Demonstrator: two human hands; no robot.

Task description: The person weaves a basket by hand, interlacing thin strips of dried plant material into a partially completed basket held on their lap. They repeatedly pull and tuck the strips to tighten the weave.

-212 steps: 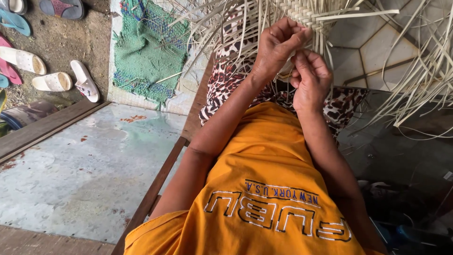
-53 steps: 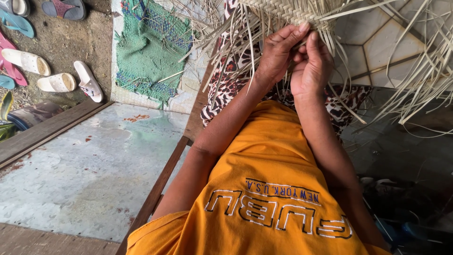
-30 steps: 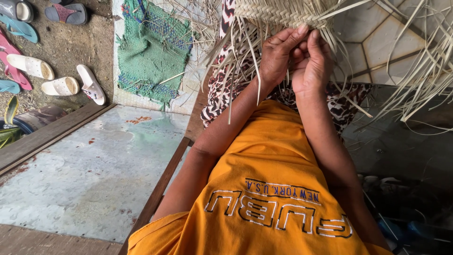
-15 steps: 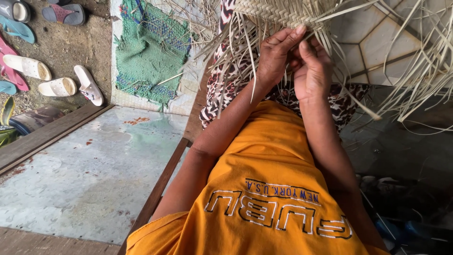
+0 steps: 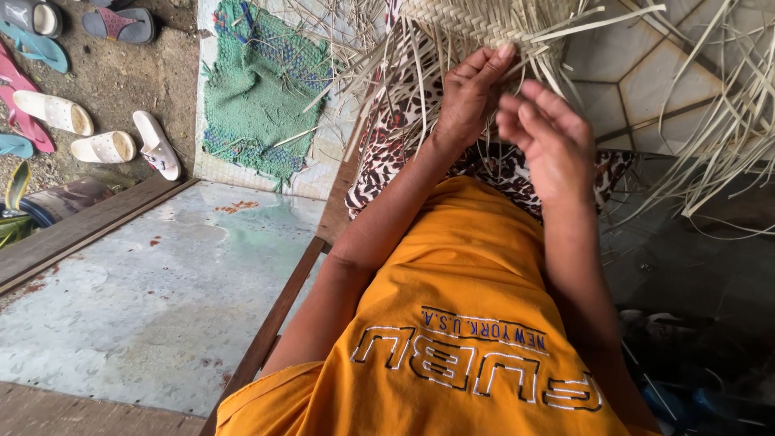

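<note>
Head view, looking down the person's arms. The left hand (image 5: pixel 472 101) is raised to the lower edge of the woven mat (image 5: pixel 484 20), its fingers (image 5: pixel 494 63) curled up against the plaited border and closed on that edge, apparently to steady it where the weave ends. The right hand (image 5: pixel 549 137) is just beside it, slightly lower, with fingers half bent and partly spread; it grasps nothing that can be made out, and whether a thin strip runs between its fingertips cannot be told. The mat hangs at the top of the view, directly beyond both hands and above the lap, which keeps the unfinished border within easy reach. Loose pale strips (image 5: pixel 420 60) trail down from that border around the left wrist, and a further bundle of strips (image 5: pixel 726 137) fans out to the right. Below the forearms lie a patterned cloth (image 5: pixel 387 153) and the orange shirt (image 5: pixel 460 323). Farther left are a green mat (image 5: pixel 258 97) on the ground, several sandals (image 5: pixel 105 145), and a wet concrete floor (image 5: pixel 145 299) bordered by a wooden plank (image 5: pixel 89 226).
</note>
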